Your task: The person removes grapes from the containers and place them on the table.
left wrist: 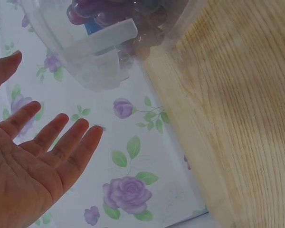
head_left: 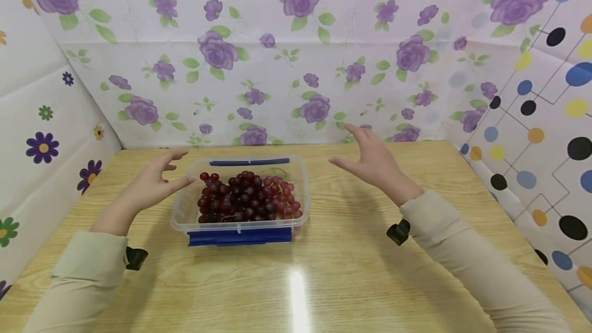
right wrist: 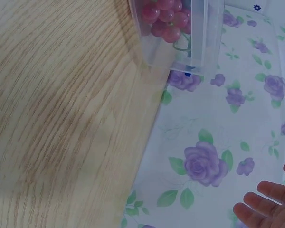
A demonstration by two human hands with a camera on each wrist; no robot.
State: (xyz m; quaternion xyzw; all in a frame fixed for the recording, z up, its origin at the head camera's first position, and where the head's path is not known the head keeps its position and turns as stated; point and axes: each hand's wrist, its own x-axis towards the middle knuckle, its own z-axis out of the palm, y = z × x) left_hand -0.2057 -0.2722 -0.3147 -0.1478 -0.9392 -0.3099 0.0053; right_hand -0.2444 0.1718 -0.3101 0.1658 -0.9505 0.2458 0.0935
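Note:
A clear plastic container [head_left: 178,209] with blue side latches stands on the table, left of the middle, with no lid over its top. Dark red grapes [head_left: 245,194] fill its middle and left, and a lighter pink bunch [head_left: 283,197] lies at its right end. My left hand [head_left: 150,181] hovers at the container's left side, thumb tip by the rim, fingers spread and holding nothing. To the right of the container, my right hand [head_left: 372,161] is held in the air, thumb and fingers apart, palm toward it. Both wrist views show empty palms.
The container rests on a wooden table [head_left: 351,271]. Behind it hangs a cloth with purple flowers [head_left: 300,66]. A daisy-patterned cloth [head_left: 41,112] borders the left, a dotted one [head_left: 546,132] the right. A black wrist camera [head_left: 399,232] sits under the right cuff.

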